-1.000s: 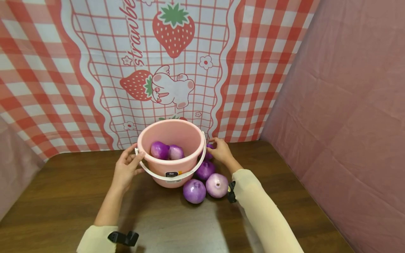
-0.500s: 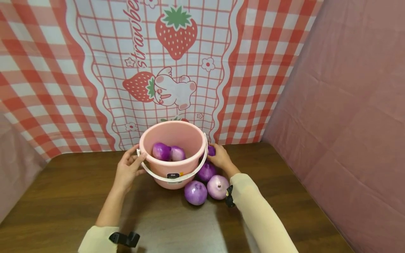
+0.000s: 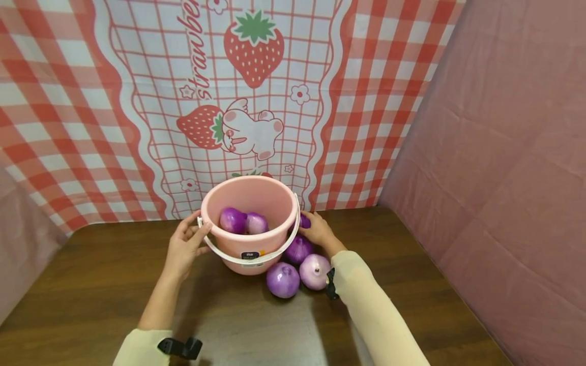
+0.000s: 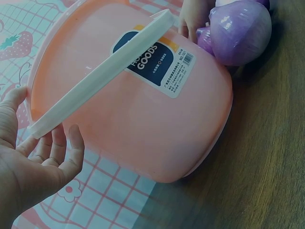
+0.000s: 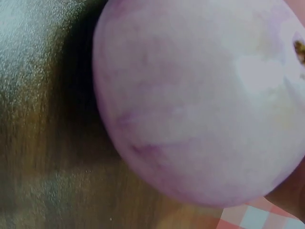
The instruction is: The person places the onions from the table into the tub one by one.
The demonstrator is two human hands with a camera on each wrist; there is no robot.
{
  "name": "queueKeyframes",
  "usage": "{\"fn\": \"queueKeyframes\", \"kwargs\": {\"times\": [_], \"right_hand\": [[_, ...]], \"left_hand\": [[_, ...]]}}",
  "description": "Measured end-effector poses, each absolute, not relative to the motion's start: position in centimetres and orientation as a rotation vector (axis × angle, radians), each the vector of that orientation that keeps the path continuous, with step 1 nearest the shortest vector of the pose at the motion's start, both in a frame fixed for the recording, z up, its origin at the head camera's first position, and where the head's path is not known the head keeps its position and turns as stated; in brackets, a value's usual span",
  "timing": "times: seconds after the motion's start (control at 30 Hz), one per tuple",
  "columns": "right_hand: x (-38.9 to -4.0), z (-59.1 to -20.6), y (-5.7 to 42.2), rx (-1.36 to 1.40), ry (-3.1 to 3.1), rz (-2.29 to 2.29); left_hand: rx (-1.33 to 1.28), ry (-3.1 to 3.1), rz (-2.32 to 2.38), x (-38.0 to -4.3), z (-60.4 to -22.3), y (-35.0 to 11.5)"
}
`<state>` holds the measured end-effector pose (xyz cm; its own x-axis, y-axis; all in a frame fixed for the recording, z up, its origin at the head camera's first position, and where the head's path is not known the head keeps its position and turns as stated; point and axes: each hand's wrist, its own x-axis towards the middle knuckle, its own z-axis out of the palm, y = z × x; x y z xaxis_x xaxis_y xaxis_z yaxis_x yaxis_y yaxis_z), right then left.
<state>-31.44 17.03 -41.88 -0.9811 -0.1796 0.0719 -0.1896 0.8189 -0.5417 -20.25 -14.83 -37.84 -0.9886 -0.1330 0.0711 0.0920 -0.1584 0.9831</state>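
Note:
A pink bucket (image 3: 249,248) with a white handle (image 3: 263,260) stands upright on the table, and two purple onions (image 3: 233,220) lie inside it. My left hand (image 3: 185,246) holds the bucket at its left rim, thumb on the rim and fingers at the handle's end, as the left wrist view also shows. Just right of the bucket, my right hand (image 3: 319,231) has its fingers around a purple onion (image 3: 305,221), partly hidden by the hand and bucket. Nearer lie a dark purple onion (image 3: 299,249), a pale onion (image 3: 315,271) and a violet onion (image 3: 283,280). The pale onion fills the right wrist view.
The brown wooden table (image 3: 247,325) runs back to a red-and-white strawberry cloth (image 3: 357,152) hanging close behind the bucket. A pink cloth (image 3: 480,152) hangs along the right side.
My right hand has lowered slightly and closed in around the onion beside the bucket. The left hand keeps its hold; the bucket and the other onions stay in place, while the view shifts slightly.

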Motion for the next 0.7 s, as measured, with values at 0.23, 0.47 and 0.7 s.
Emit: {"fn": "queueKeyframes", "kwargs": {"times": [0.23, 0.47, 0.7], "right_hand": [[-31.8, -42.4, 16.6, 0.248, -2.886, 0.962], [-31.6, -42.9, 16.4, 0.154, -2.785, 1.019], [-31.5, -43.2, 16.4, 0.125, -2.732, 1.092]], "left_hand": [[0.052, -1.945, -2.282, -20.2, -37.7, -14.8], [0.048, -1.936, -2.291, -20.2, -37.7, -14.8], [0.042, -1.933, -2.286, -20.2, -37.7, -14.8]]}}
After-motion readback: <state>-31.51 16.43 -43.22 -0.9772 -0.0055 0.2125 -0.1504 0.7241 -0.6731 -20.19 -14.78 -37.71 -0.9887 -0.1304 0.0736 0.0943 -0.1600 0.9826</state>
